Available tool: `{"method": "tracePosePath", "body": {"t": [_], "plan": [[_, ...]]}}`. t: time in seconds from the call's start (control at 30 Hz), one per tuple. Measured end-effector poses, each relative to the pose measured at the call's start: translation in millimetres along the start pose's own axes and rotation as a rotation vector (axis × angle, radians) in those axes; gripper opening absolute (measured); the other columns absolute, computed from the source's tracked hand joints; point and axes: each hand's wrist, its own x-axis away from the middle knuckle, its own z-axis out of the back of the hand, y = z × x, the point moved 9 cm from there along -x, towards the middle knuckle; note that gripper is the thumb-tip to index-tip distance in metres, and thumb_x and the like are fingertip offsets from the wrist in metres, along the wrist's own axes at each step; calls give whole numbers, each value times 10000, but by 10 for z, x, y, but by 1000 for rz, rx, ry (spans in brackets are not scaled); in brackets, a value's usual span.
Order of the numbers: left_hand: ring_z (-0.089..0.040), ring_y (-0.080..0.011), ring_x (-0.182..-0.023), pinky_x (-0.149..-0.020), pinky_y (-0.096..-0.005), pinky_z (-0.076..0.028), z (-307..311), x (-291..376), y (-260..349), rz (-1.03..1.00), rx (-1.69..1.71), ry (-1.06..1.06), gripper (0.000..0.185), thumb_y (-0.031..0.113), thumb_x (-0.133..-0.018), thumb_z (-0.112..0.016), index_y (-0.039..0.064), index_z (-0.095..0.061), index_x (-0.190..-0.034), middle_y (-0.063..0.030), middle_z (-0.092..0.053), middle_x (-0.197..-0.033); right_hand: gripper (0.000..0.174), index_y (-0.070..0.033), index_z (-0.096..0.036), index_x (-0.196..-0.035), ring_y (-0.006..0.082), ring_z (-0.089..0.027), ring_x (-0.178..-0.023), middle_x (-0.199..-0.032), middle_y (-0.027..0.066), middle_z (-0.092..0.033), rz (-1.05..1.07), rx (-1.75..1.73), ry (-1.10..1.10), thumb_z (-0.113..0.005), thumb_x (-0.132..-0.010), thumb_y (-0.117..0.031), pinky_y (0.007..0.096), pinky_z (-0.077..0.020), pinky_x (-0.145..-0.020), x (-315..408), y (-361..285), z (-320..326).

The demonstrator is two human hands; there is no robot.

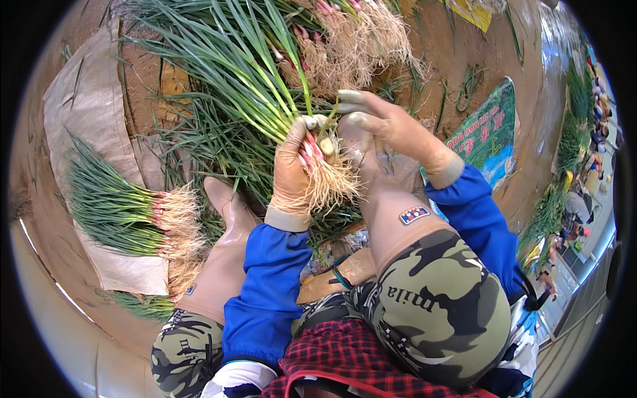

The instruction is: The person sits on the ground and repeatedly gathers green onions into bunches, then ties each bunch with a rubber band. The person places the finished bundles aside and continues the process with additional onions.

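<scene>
My left hand (pixel 291 171), in a thin glove with a pale cuff, is closed around a bunch of green garlic (pixel 271 107). The long leaves fan out to the upper left. Below my fingers show pinkish stem bases (pixel 311 149) and a tangle of pale roots (pixel 333 181). My right hand (pixel 390 127), also gloved, hovers to the right of the bunch with its fingers apart. A thin yellowish leaf strip (pixel 334 112) rises beside its fingertips; whether they touch it is unclear.
Loose cut leaves (pixel 224 142) lie between my rubber boots (pixel 226 214). More rooted garlic (pixel 343 49) is heaped ahead. A neat row of bunches (pixel 129 209) lies on a pale woven sheet (pixel 89 99) at left. A green printed sack (pixel 490 127) lies right; people and greens are beyond.
</scene>
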Motion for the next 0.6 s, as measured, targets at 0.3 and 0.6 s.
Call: {"method": "tracePosePath", "body": {"t": [0.3,0.6], "plan": [[-611,-182,-589,-532,-254,-497,-98,-24,74,-35,-315,106,205,184,-920,-524,-6,-588,-877,-101,-618,-686,318,-22,-608,-843,78,-512,-626,-724,14,-604,-161,56,-105,-629,-857,-339,253,-432,-554,-197,-3,-235],[-645,-200,-594,-496,-253,-488,50,-45,118,-11,-587,201,217,140,-907,-544,-61,-616,-870,-121,-646,-732,156,-8,-569,-817,126,-523,-544,-656,81,-583,160,204,352,-566,-878,-152,284,-424,-507,-185,-1,-53]]}}
